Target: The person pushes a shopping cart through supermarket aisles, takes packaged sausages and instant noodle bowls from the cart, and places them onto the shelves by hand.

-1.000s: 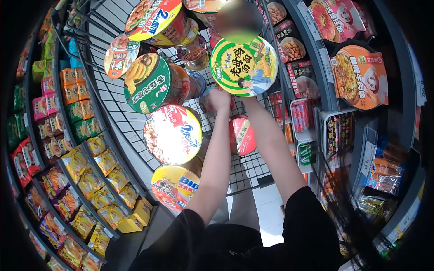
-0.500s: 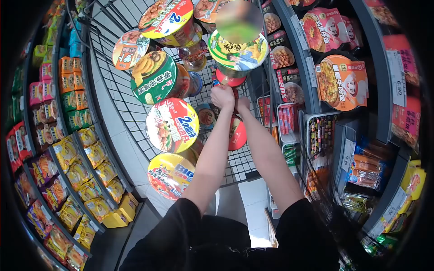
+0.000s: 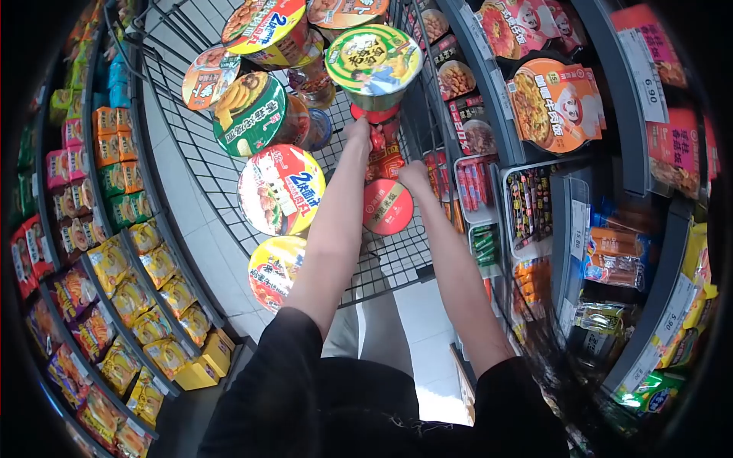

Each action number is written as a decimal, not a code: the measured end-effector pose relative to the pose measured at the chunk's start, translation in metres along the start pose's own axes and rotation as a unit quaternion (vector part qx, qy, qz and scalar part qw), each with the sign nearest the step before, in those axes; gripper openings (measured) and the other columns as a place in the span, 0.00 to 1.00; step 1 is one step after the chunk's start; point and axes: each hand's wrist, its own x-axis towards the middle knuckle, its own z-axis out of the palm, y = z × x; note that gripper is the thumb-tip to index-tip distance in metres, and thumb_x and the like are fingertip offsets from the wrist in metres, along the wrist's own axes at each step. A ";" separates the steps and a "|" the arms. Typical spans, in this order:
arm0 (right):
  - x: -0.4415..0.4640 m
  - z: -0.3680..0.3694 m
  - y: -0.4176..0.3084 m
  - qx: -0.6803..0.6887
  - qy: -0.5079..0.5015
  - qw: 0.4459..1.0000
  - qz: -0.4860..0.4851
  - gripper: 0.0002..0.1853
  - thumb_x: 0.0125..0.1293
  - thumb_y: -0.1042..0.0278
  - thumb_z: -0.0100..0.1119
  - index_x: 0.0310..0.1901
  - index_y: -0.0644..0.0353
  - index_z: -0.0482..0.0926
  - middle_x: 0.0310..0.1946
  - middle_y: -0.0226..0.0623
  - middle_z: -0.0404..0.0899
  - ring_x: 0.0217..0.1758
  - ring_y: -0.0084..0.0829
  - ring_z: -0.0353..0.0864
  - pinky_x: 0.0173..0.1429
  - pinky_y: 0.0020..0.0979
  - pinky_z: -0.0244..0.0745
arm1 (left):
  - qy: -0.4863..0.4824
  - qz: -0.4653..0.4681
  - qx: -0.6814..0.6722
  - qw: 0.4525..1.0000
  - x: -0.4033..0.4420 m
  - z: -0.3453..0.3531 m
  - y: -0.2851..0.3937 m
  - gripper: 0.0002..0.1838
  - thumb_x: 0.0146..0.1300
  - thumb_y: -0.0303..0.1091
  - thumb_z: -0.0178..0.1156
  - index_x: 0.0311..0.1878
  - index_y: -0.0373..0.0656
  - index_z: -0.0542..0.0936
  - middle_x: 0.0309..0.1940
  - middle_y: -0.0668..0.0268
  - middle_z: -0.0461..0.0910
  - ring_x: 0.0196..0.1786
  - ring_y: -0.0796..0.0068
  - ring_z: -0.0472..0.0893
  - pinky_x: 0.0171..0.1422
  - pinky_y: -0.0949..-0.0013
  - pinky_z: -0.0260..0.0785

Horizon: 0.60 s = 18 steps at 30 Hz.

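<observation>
Over the wire shopping cart (image 3: 380,278), a shiny red packet (image 3: 389,162) lies between my hands. My left hand (image 3: 357,134) is closed on its upper left part. At its right edge is my right hand (image 3: 414,178), curled, with its fingertips out of sight. Just below the packet stands a tub with a red lid (image 3: 388,208). Above my left hand is a green-lidded noodle cup (image 3: 374,62). Left of my forearm are a red-and-white noodle tub (image 3: 279,189), a green noodle tub (image 3: 250,113) and a yellow-lidded tub (image 3: 275,269), partly covered by my arm.
More noodle tubs (image 3: 266,29) fill the cart's far end. Shelves of bagged noodles (image 3: 137,286) run along the left. Close on the right are shelves with boxed meals (image 3: 556,107), packets of sausages (image 3: 615,256) and price labels.
My hands, close together before, have moved apart, the left one up and leftward. More of the red packet and the red lid now shows. The cart's contents sit higher in view.
</observation>
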 end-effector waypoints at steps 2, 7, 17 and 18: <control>-0.011 -0.003 -0.004 0.010 0.041 0.999 -0.013 0.11 0.43 0.73 0.53 0.28 0.73 0.76 0.27 0.56 0.76 0.35 0.45 0.78 0.37 0.36 0.73 | -0.002 0.057 -0.103 0.993 0.005 -0.004 -0.011 0.09 0.61 0.30 0.47 0.42 0.35 0.70 0.29 0.60 0.74 0.20 0.70 0.73 0.20 0.68 0.70; 0.007 -0.002 0.013 0.262 -0.006 0.963 0.058 0.06 0.44 0.76 0.53 0.25 0.71 0.75 0.21 0.43 0.76 0.24 0.31 0.76 0.29 0.29 0.70 | 0.009 0.114 -0.191 0.975 -0.013 -0.014 -0.029 0.13 0.60 0.27 0.47 0.49 0.39 0.67 0.25 0.62 0.73 0.17 0.75 0.70 0.19 0.74 0.67; -0.073 -0.068 -0.064 0.073 0.180 0.974 -0.117 0.11 0.51 0.66 0.52 0.25 0.68 0.76 0.22 0.55 0.74 0.31 0.52 0.76 0.38 0.45 0.70 | 0.107 0.164 -0.227 0.954 -0.072 0.001 0.004 0.16 0.55 0.23 0.50 0.48 0.33 0.65 0.23 0.62 0.73 0.18 0.74 0.72 0.19 0.75 0.64; -0.083 -0.080 -0.070 0.075 0.185 0.973 -0.119 0.11 0.51 0.66 0.52 0.25 0.68 0.76 0.22 0.55 0.74 0.31 0.52 0.76 0.38 0.45 0.70 | 0.102 0.167 -0.227 0.954 -0.097 0.003 0.007 0.16 0.55 0.23 0.50 0.48 0.33 0.65 0.23 0.62 0.73 0.18 0.74 0.72 0.19 0.75 0.64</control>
